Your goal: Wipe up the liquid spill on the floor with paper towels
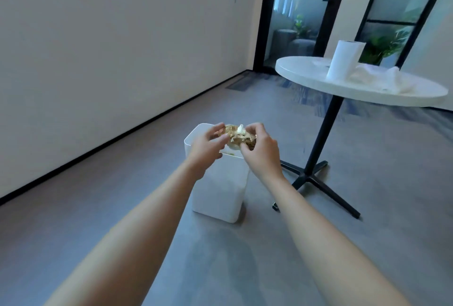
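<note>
A crumpled wad of paper towel (239, 136), stained brown, hangs over the open top of a white bin (220, 190) that stands on the grey floor. My left hand (207, 150) grips the wad from the left with curled fingers. My right hand (261, 152) pinches it from the right. A white paper towel roll (344, 60) stands upright on the round white table (318, 84) at the right. I see no wet spill on the floor in this view.
The table's black post and cross foot (316, 173) stand just right of the bin. A crumpled white cloth or towel (382, 79) lies beside the roll. A pale wall runs along the left, with glass doors behind the table.
</note>
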{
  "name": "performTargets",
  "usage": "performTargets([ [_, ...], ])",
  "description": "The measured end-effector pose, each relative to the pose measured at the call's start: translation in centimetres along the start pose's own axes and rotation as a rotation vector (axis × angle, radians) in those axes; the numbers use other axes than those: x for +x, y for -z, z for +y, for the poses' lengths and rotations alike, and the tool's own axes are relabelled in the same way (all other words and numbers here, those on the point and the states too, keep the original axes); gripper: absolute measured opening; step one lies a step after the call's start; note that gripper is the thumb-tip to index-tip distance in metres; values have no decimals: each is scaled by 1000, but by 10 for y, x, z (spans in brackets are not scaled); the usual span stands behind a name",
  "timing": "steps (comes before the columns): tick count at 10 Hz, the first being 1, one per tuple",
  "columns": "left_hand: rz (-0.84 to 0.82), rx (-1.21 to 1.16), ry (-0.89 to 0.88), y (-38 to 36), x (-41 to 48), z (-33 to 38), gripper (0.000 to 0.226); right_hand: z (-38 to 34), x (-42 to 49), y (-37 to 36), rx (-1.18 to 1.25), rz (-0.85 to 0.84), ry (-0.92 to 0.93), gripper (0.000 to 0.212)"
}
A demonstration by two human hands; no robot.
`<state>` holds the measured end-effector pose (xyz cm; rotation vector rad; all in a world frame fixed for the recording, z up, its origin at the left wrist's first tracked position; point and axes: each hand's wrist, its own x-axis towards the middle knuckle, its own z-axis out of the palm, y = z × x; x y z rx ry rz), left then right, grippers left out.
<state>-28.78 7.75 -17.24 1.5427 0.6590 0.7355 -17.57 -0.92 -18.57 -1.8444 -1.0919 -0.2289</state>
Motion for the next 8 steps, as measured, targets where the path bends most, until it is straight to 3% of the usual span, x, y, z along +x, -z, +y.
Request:
performTargets([
  [1, 131, -211, 59, -8, 23, 10, 28, -3, 18, -8, -58, -16, 93, 28],
  [2, 299, -170, -13, -14, 44, 10, 16, 2, 32, -21, -101, 32, 147, 34],
  [3, 429, 236, -325, -18, 60, -2, 11, 12, 37, -35, -146, 102, 216, 37],
  [4, 350, 501, -476, -12, 79, -32, 10, 31, 45, -46, -216, -112, 215, 29],
  [5, -13, 1166, -69, -3, 91, -61, 36, 46, 49, -51, -653, -608, 46, 40],
  [6, -210, 1307, 209, -1, 97, -61, 59, 55, 49, -50, -734, -798, -105, 57],
  [7, -293, 1259, 194, -3, 99, -65, 50, 59, 46, -48, -694, -817, -83, 55],
  [8, -188, 1233, 150, -2, 103, -58, 42, 55, 49, -40, -654, -774, -36, 43],
])
